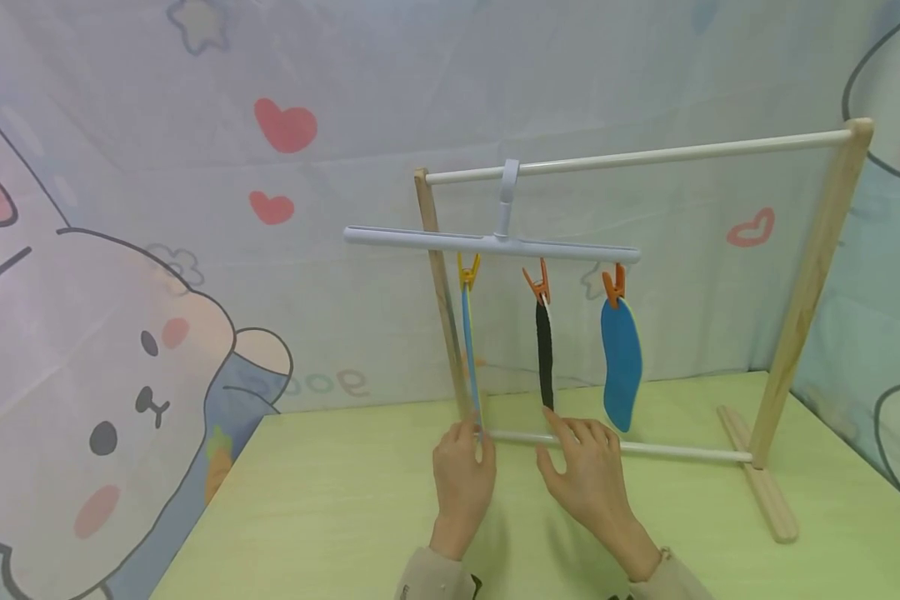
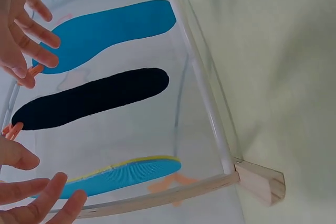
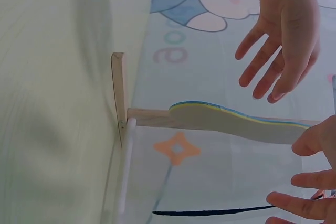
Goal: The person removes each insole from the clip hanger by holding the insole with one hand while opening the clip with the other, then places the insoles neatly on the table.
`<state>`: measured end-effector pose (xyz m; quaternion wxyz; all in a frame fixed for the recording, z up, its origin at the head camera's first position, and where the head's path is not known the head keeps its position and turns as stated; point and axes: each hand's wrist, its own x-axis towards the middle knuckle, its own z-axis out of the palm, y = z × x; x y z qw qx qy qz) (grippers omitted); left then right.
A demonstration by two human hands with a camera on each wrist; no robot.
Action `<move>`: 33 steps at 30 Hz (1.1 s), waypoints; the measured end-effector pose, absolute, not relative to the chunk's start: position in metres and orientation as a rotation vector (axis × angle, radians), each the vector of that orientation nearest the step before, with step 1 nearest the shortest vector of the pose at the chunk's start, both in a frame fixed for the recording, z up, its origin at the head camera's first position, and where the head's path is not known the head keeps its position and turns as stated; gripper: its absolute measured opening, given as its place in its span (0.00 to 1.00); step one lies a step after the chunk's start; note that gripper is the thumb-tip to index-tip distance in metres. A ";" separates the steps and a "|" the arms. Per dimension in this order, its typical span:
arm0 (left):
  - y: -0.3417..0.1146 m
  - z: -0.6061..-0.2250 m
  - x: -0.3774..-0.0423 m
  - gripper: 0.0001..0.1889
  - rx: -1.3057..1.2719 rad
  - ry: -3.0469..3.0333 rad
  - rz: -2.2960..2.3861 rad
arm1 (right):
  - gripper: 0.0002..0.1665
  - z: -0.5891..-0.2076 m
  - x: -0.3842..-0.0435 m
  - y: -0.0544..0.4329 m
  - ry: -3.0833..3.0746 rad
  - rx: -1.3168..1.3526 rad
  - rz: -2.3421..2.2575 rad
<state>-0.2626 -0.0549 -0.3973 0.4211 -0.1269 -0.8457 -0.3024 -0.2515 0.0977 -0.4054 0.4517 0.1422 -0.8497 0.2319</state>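
Note:
Three insoles hang from clothespins on a pale grey hanger [image 1: 420, 240]. At the left a blue insole [image 1: 470, 350] with a yellow edge, seen nearly edge-on, hangs from a yellow clothespin [image 1: 467, 273]. A black insole [image 1: 544, 350] is in the middle under an orange clothespin [image 1: 538, 283]. Another blue insole [image 1: 622, 362] is at the right, its broad face showing, under an orange clothespin [image 1: 615, 286]. My left hand [image 1: 465, 475], fingers loosely extended, is nearest the left insole. Near the black insole's lower end is my right hand [image 1: 591, 471], fingers spread. Neither hand holds anything; contact is unclear.
The hanger's hook [image 1: 507, 183] goes over the white top rod [image 1: 690, 153] of a wooden-framed rack. Its right post [image 1: 810, 292] stands on a wooden foot [image 1: 765, 492]. A lower white rod [image 1: 682, 452] crosses above the light green table [image 1: 307, 500]. Behind hangs a printed cloth [image 1: 345, 125].

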 end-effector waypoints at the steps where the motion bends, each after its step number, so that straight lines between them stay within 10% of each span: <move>1: -0.055 -0.396 -0.263 0.12 -0.312 -2.117 -0.782 | 0.25 -0.405 -0.252 0.098 -2.092 0.352 0.580; 33: -0.052 -0.410 -0.282 0.17 -0.213 -2.231 -1.020 | 0.26 -0.394 -0.259 0.095 -2.027 0.406 0.659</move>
